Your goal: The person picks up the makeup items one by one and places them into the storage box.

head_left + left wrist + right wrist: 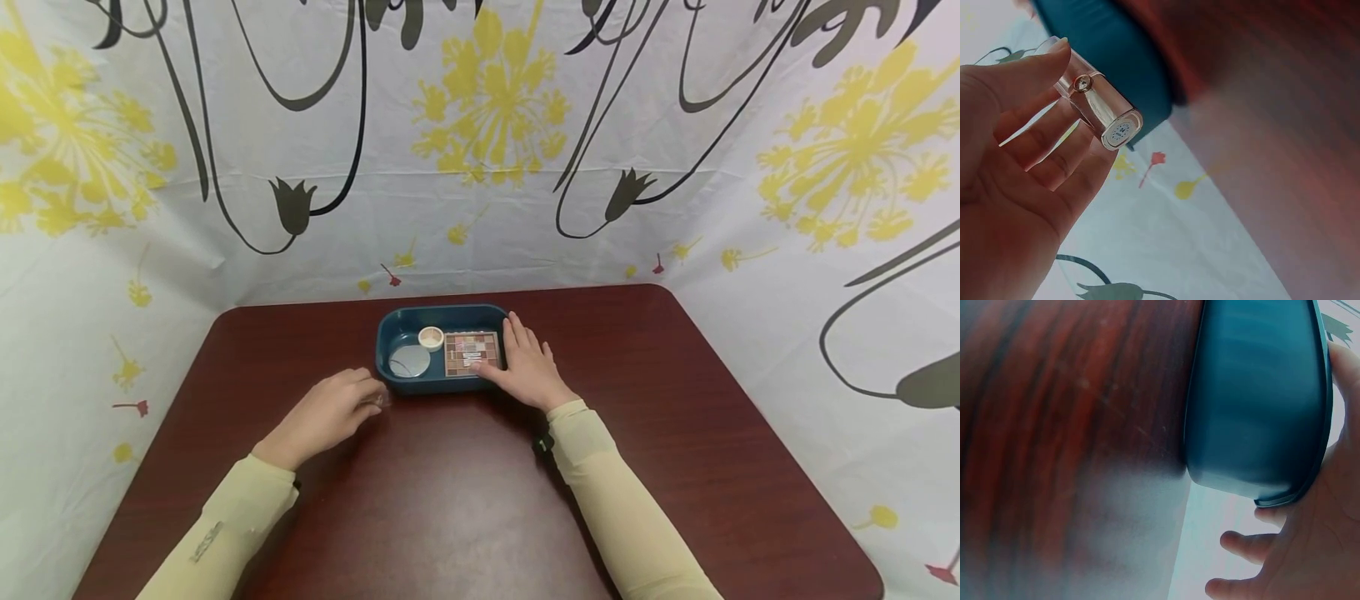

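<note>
A dark blue tray point(442, 387) stands near the table's far edge. In it lie an eyeshadow palette point(461, 348), a small round pot point(431, 337) and a round silvery disc point(409, 362). Beside the tray's near left corner, my left hand point(330, 412) pinches a lipstick tube point(1102, 105) between thumb and fingers. The tube is rose gold with a clear end and a label on its base. My right hand point(531, 373) rests at the tray's right end, fingers straight along the outside, thumb reaching over the rim towards the palette. Whether the thumb touches the palette I cannot tell.
The dark red-brown table point(450, 500) has rounded corners. A white sheet point(480, 242) with yellow flowers and dark stems hangs behind it and along both sides.
</note>
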